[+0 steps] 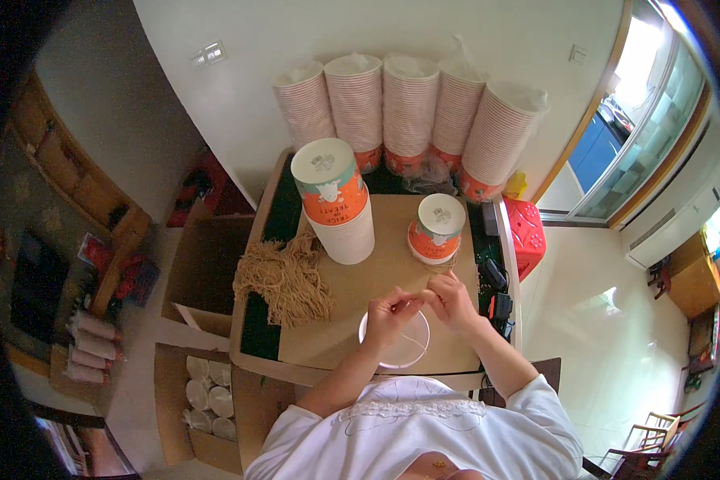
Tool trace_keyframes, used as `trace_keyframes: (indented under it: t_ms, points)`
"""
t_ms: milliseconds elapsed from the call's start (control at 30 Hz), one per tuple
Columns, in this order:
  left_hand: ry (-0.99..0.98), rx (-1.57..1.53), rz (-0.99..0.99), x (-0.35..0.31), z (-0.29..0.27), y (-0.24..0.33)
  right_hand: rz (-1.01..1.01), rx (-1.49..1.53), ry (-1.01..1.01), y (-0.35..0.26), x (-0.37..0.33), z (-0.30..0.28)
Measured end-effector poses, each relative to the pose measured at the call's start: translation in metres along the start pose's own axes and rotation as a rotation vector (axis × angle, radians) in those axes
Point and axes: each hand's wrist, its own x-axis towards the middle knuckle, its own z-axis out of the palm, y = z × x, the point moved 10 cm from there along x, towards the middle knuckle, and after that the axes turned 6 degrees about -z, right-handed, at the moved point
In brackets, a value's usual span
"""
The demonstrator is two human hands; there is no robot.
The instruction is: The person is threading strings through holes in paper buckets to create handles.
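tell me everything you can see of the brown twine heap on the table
The twine heap is a loose, tangled mass of many thin tan strands, fibrous-looking like jute, with stray ends around its edges. It lies spread across the left edge of the cardboard sheet and onto the dark green tabletop. The cup stack stands at its upper right; whether they touch is unclear. The left hand and right hand are apart from it.
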Motion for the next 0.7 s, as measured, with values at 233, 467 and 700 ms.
trace_keyframes:
  t_ms: [233, 467, 700]
  points:
    - [-0.038, -0.742, -0.032, 0.011, 0.0, -0.021, 0.486, 1.09, 0.39, 0.018, -0.02, 0.05]
    - [-0.019, -0.93, -0.193, 0.014, 0.0, -0.039, 0.779, 1.308, 0.383, 0.015, -0.024, 0.069]
    - [0.031, -0.98, -0.177, 0.013, -0.005, -0.051, 0.846, 1.205, 0.436, 0.027, -0.038, 0.073]
